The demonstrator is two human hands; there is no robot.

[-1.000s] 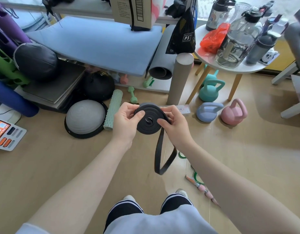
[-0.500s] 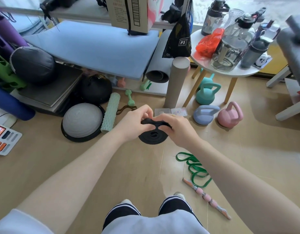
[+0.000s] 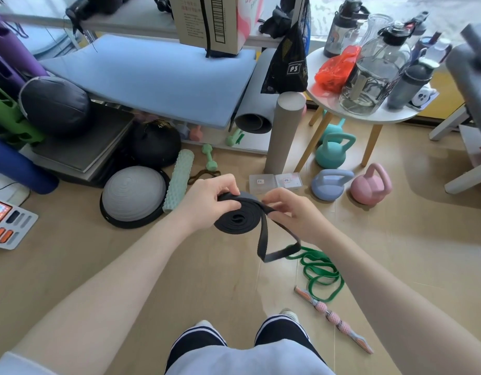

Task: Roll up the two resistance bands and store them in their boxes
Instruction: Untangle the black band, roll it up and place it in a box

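Holding a black resistance band point(image 3: 238, 216), mostly coiled, in the air above the wooden floor point(image 3: 125, 266). Left hand point(image 3: 206, 203) gripping the coil's left edge, fingers curled over the top; right hand point(image 3: 293, 209) pinching the strip where it is leaving the coil. Loose tail hanging down in a loop, its lowest fold just above the green resistance band point(image 3: 319, 277), which is lying uncoiled on the floor to the right. Two clear boxes point(image 3: 274, 182) sitting side by side on the floor just beyond the hands, each bearing a small label too small to read. Open floor spreading below and to the left of the arms; clutter crowding the far edge. Black mesh bag point(image 3: 290, 58) reading "PS". Black ball point(image 3: 155, 142) marked "4K". Round white tabletop point(image 3: 369, 117) standing at right.
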